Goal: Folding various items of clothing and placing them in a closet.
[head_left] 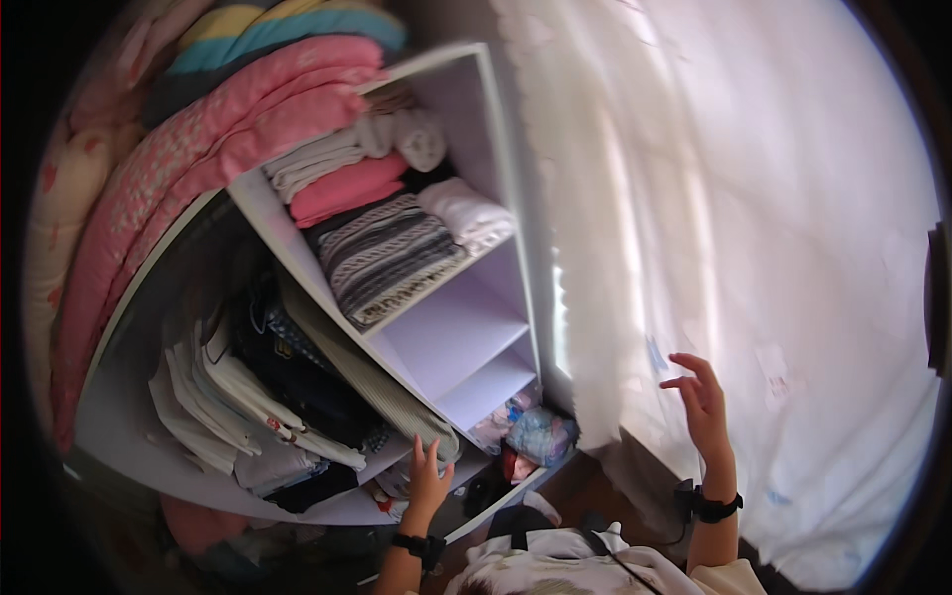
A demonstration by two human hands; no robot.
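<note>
Head view: the left hand [428, 488], fingers spread and gripping nothing, is at the lower end of a ribbed grey-green hanging garment [385, 382]; contact cannot be told. The right hand [703, 409], empty, fingers parted, is raised before a sheer white curtain [833, 268], its reddish marks [777, 383] too blurred to read. A pale lilac shelf unit [451, 322] holds folded, black-and-white patterned knitwear [387, 248]; a puffy pink quilt [233, 119] lies above.

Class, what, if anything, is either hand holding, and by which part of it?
Nothing is held: the left hand is open by the striped garment; the right hand is open before the curtain.
</note>
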